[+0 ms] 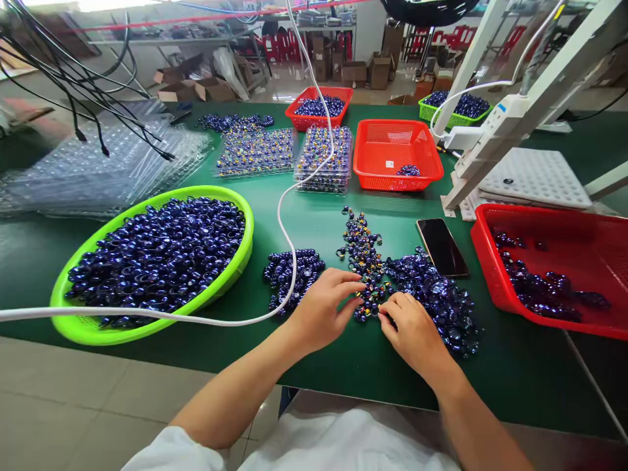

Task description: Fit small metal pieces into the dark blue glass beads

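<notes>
Small glossy dark-blue rounded pieces lie in heaps on the green table. My left hand [326, 309] is at the left side of a middle heap of blue pieces with yellow and coloured parts [363, 252]. Its fingers are apart, and I see nothing held between them. Across that heap, my right hand [415, 330] has its fingers curled and the tips close together; whatever they may pinch is too small to make out. Beside the right hand spreads a heap of plain blue shell-like pieces [449, 311]. Rows of blue pieces [294, 271] sit left of my left hand.
A green basket [250, 235] full of blue pieces stands left, a red basket [490, 288] right. A phone [443, 247] lies beyond the plain heap. Filled clear trays [324, 157] and a red basket [363, 154] stand farther back. A white cable [282, 216] crosses the table.
</notes>
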Available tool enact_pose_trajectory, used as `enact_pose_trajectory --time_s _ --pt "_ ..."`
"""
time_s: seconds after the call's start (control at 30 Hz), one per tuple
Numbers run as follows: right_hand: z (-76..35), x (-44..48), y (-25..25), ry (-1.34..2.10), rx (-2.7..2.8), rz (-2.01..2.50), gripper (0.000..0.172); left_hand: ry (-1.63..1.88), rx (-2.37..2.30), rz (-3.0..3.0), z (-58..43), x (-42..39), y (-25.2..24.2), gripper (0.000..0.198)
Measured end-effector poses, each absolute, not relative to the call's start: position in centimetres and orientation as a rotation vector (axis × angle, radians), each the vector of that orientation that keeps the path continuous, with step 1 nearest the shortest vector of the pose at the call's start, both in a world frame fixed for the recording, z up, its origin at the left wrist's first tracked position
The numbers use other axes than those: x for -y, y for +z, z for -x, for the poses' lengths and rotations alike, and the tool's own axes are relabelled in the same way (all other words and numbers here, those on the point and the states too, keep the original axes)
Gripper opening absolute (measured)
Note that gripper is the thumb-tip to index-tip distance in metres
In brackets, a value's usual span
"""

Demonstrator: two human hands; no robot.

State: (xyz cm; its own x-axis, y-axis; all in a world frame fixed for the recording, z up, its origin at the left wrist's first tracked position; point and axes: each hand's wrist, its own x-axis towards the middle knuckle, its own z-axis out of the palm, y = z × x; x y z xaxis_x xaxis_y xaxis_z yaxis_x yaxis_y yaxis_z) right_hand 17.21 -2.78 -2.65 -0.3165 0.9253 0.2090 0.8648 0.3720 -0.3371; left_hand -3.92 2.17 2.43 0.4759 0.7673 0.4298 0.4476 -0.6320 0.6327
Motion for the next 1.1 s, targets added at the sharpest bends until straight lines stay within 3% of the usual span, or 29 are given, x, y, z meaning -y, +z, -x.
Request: enact_pose_trajectory --time_s 0.13,0.6,0.8,0.93,1.1 --pt "-17.1 2.8 -2.6 0.166 2.276 1.617 0.003 0.989 -0.936 -2.178 1.6 -2.7 1.9 0.019" --pt "-15.8 2.5 -2.4 0.127 2.226 1.583 0.012 0.975 -1.027 -1.916 1.5 -3.1 -0.6 0.018" --pt "-16.9 2.1 -1.4 0.61 1.602 1.414 0.008 0.915 -0.979 -1.579 0.8 -2.3 0.0 0.028" --pt "-17.1 1.8 -1.9 1.009 1.21 1.18 0.017 0.766 -0.74 -1.098 -0.3 -1.4 -0.3 0.04" --pt "-16.6 2.1 -2.0 1.147 1.111 1.113 0.017 0.764 -0.667 -0.683 -0.9 -1.5 -0.3 0.041"
